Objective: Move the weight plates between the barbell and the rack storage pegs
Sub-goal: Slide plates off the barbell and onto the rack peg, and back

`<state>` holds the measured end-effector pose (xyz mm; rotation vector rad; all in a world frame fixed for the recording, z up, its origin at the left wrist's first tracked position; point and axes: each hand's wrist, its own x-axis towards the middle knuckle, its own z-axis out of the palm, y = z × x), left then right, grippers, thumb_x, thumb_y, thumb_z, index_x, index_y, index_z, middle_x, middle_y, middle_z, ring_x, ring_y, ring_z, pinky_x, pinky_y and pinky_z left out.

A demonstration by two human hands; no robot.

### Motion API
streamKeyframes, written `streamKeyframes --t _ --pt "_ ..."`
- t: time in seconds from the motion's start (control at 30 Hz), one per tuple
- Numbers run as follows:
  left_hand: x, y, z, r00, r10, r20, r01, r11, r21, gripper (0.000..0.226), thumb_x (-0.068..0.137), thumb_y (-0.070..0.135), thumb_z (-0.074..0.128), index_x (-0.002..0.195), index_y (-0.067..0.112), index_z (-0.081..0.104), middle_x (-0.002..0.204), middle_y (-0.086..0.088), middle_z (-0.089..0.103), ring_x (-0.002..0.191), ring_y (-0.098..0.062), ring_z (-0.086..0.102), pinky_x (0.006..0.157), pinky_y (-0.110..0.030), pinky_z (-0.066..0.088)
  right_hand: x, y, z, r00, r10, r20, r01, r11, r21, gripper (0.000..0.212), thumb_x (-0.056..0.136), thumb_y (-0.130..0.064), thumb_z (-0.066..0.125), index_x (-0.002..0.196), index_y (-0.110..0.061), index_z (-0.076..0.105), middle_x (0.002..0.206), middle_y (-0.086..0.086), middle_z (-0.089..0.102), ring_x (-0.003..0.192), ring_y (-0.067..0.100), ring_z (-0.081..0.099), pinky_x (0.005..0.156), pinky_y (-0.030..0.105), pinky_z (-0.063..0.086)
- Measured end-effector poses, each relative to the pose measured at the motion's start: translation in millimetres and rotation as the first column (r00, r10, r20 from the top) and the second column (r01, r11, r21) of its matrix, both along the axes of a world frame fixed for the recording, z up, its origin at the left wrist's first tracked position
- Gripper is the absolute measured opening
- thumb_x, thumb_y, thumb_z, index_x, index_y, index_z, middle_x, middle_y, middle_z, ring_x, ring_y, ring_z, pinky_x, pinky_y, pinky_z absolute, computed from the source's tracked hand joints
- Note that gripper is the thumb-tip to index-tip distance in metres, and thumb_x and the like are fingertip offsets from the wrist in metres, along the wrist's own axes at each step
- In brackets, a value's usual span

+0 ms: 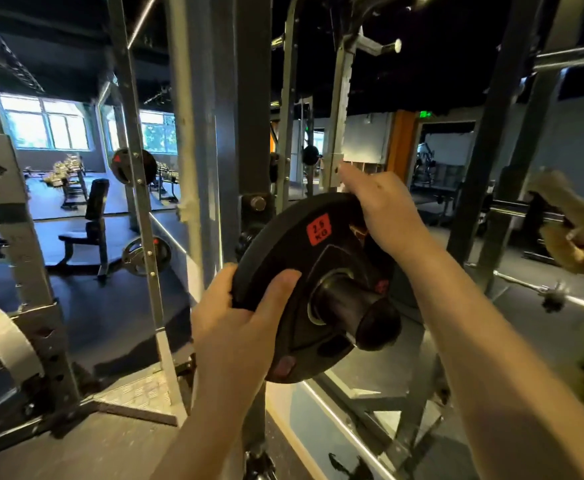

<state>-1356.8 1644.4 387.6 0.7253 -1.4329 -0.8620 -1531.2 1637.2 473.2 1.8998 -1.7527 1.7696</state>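
A small black weight plate (304, 271) with a red "2.5 KG" label sits on a black storage peg (363, 310) that pokes through its centre hole toward me. My left hand (245, 313) grips the plate's lower left rim, thumb on its face. My right hand (384, 209) grips the upper right rim, fingers curled over the edge. The peg sticks out from a dark rack upright (252, 133). A barbell sleeve (574, 57) shows at the top right.
Grey rack uprights (134, 133) stand left and centre, with a mirror behind reflecting benches and other plates (145, 254). A second bare peg (257, 202) sits above the plate. At the right edge, a reflected hand (567, 223). Rack base bars cross the floor below.
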Motion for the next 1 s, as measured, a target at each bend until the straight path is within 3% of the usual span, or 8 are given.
streamKeyframes --t 0.2,0.33,0.43,0.63,0.7,0.8,0.93,1.0 --pt "6 -20 41 0.922 -0.027 0.386 0.093 0.984 -0.153 0.027 0.080 0.055 0.060 0.076 0.031 0.050 0.065 0.013 0.056 0.062 0.012 0.056 0.052 -0.005 0.042 -10 -4 -27 0.907 -0.069 0.415 0.042 0.996 0.074 0.046 0.084 -0.059 0.044 0.066 -0.019 0.056 0.072 0.010 0.057 0.081 0.033 0.061 0.095 0.051 0.044" --pt "-7 -29 74 0.777 0.145 0.612 0.079 0.943 -0.323 0.042 0.082 0.067 0.052 0.088 0.026 0.054 0.073 0.010 0.057 0.063 0.000 0.052 0.051 -0.015 0.034 -7 0 -51 0.690 -0.021 0.724 0.035 0.999 -0.004 0.030 0.097 -0.038 0.045 0.076 -0.024 0.060 0.056 -0.008 0.064 0.066 0.011 0.063 0.068 0.027 0.049" --pt "-15 -31 81 0.736 0.250 0.629 0.071 0.896 -0.439 0.047 0.081 0.073 0.045 0.074 0.027 0.050 0.065 0.009 0.056 0.060 -0.002 0.051 0.051 -0.019 0.034 -3 1 -61 0.579 -0.011 0.815 0.074 0.997 -0.039 0.029 0.098 -0.035 0.045 0.076 -0.022 0.060 0.049 -0.010 0.063 0.066 0.012 0.060 0.064 0.027 0.045" --pt "-11 -26 68 0.812 0.261 0.522 -0.008 0.899 -0.438 0.054 0.080 0.074 0.038 0.087 0.025 0.057 0.066 0.011 0.052 0.056 -0.004 0.048 0.048 -0.015 0.029 -7 -6 -51 0.663 -0.064 0.746 0.104 0.995 -0.008 0.038 0.097 -0.039 0.043 0.067 -0.022 0.059 0.055 -0.003 0.060 0.066 0.017 0.058 0.073 0.032 0.045" --pt "-6 -21 48 0.914 0.177 0.366 -0.016 0.915 -0.403 0.050 0.075 0.074 0.037 0.078 0.027 0.055 0.060 0.012 0.053 0.061 -0.005 0.056 0.050 -0.013 0.039 -9 -9 -40 0.791 -0.056 0.610 0.091 0.995 -0.028 0.046 0.098 -0.042 0.040 0.061 -0.021 0.057 0.063 0.005 0.055 0.071 0.025 0.055 0.079 0.039 0.044" --pt "1 -16 14 0.988 0.087 0.130 -0.054 0.968 -0.243 0.043 0.069 0.074 0.038 0.071 0.033 0.050 0.056 0.013 0.056 0.061 0.000 0.059 0.052 -0.012 0.045 -4 -12 -19 0.941 -0.014 0.339 0.041 0.997 -0.072 0.049 0.091 -0.050 0.039 0.057 -0.015 0.049 0.059 0.008 0.046 0.065 0.026 0.049 0.070 0.034 0.041" --pt "-3 -10 -14 0.992 -0.060 -0.115 0.052 0.996 -0.073 0.037 0.073 0.071 0.053 0.076 0.035 0.056 0.073 0.022 0.064 0.069 0.003 0.063 0.053 -0.011 0.048 5 -19 -3 0.999 -0.032 0.024 0.035 0.990 -0.137 0.058 0.079 -0.059 0.037 0.047 -0.012 0.044 0.048 0.010 0.038 0.050 0.038 0.038 0.054 0.035 0.033" --pt "-4 -11 -15 0.989 -0.046 -0.143 0.034 0.996 -0.079 0.036 0.073 0.071 0.054 0.075 0.034 0.055 0.071 0.024 0.063 0.069 0.006 0.062 0.052 -0.006 0.045 2 -23 -6 1.000 -0.009 -0.010 0.007 0.987 -0.160 0.067 0.081 -0.058 0.037 0.050 0.000 0.046 0.048 0.013 0.037 0.050 0.041 0.037 0.051 0.036 0.032"
